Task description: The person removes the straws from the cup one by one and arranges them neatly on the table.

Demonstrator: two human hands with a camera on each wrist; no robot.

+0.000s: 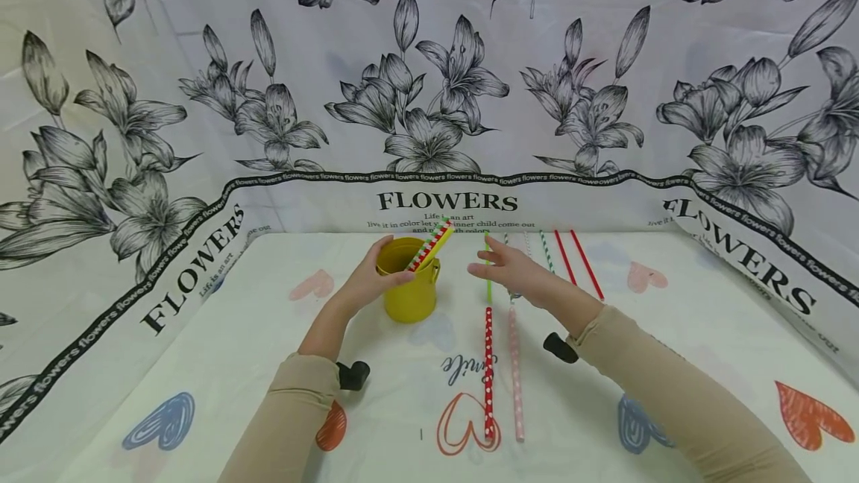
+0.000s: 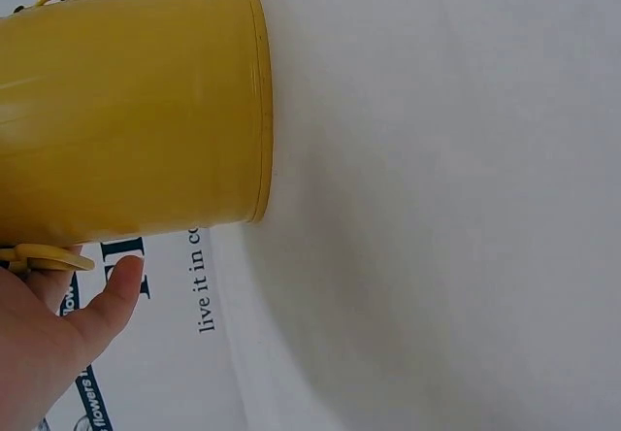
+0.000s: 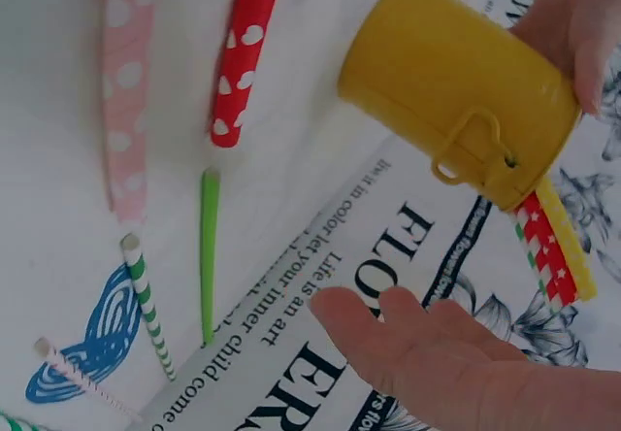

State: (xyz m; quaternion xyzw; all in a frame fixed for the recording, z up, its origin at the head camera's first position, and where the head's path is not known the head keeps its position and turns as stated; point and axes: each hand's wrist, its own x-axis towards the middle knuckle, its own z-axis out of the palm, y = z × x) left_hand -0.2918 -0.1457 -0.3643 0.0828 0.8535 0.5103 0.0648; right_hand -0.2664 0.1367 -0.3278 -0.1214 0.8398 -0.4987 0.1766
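Observation:
A yellow bucket (image 1: 411, 300) stands upright on the table, with several patterned paper straws (image 1: 429, 246) leaning out of its right side. My left hand (image 1: 362, 274) grips the bucket's left rim, thumb toward the near side; some of its fingers are hidden behind. In the left wrist view, the bucket's side (image 2: 136, 111) fills the upper left. To the right of the bucket, my right hand (image 1: 513, 268) hovers with fingers spread and nothing in them. Under it lies a green straw (image 1: 489, 291), partly covered from the head view but plain in the right wrist view.
Nearer me lie a red straw with white hearts (image 1: 488, 371) and a pink dotted straw (image 1: 516, 379). Farther right are a green-striped straw (image 1: 546, 250) and two red straws (image 1: 587, 265). A flower-printed cloth (image 1: 443, 203) rises behind the table.

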